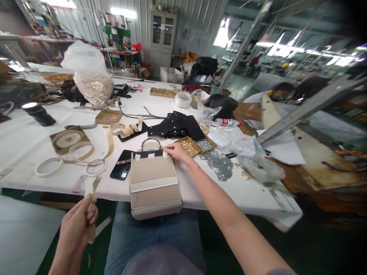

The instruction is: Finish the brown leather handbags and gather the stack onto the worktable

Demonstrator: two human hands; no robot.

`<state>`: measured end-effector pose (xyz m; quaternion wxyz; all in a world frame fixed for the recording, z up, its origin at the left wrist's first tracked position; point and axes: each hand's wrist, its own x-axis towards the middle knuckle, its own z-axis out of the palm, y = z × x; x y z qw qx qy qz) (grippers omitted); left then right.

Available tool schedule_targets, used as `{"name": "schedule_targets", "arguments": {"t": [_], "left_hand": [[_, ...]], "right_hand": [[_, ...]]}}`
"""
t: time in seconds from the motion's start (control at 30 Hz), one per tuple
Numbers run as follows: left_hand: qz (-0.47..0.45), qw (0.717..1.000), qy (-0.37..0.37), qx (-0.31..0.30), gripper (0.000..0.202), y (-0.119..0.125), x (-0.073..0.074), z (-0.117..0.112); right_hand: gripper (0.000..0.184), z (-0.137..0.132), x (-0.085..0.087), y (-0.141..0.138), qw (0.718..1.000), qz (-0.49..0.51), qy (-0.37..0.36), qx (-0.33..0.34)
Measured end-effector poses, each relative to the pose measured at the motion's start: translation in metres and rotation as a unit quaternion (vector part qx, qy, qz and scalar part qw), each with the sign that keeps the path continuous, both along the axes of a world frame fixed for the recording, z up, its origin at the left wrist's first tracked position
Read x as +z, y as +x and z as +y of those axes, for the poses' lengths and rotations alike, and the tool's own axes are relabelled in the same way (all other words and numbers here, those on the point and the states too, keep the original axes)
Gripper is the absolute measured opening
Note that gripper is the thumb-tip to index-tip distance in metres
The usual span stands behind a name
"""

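Note:
A beige handbag (155,168) with dark top edging and a ring handle (151,142) leans on the table edge by my lap. Short pieces of pale tape (151,156) sit along its top edge. My right hand (176,151) has its fingers pinched at the bag's top right corner, right beside one tape piece. Lower left, my left hand (82,214) is closed round a strip of masking tape (90,186), which sticks up past the fingers and hangs below them. A masking tape roll (49,167) lies flat beyond that hand.
Left of the bag lies a phone (120,172). Behind it are black cut pieces (177,126), boxes of gold studs (187,146) and silver studs (204,145), and curled beige strip (109,143). Plastic bags (235,141) and a slanting metal post (309,103) are on the right.

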<state>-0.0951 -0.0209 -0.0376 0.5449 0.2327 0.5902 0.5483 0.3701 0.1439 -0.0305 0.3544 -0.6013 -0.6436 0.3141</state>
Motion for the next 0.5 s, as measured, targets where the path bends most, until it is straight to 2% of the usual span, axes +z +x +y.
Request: {"name": "schedule_targets", "arguments": {"t": [0.1, 0.17, 0.2, 0.3, 0.4, 0.5], "left_hand": [[-0.013, 0.998, -0.014, 0.052, 0.053, -0.021, -0.016, -0.015], [-0.021, 0.997, -0.025, 0.066, 0.054, -0.029, -0.027, -0.022], [-0.023, 0.997, -0.030, 0.067, 0.054, -0.032, -0.032, -0.025], [-0.025, 0.997, -0.041, 0.065, 0.053, -0.036, -0.039, -0.030], [-0.026, 0.995, -0.035, 0.087, 0.051, -0.036, -0.039, -0.032], [-0.018, 0.995, -0.027, 0.091, 0.054, -0.038, -0.040, -0.034]], "right_hand": [[0.046, -0.004, 0.002, -0.002, 1.000, -0.011, -0.024, 0.001], [0.059, -0.005, 0.002, -0.004, 0.999, -0.019, -0.046, 0.001], [0.061, -0.005, 0.003, -0.006, 0.999, -0.023, -0.047, -0.001], [0.041, -0.009, 0.007, -0.010, 0.999, -0.045, -0.002, -0.024], [0.043, -0.028, 0.012, -0.013, 0.991, -0.076, 0.056, -0.095], [0.062, -0.058, 0.006, -0.016, 0.973, -0.123, 0.054, -0.190]]}}
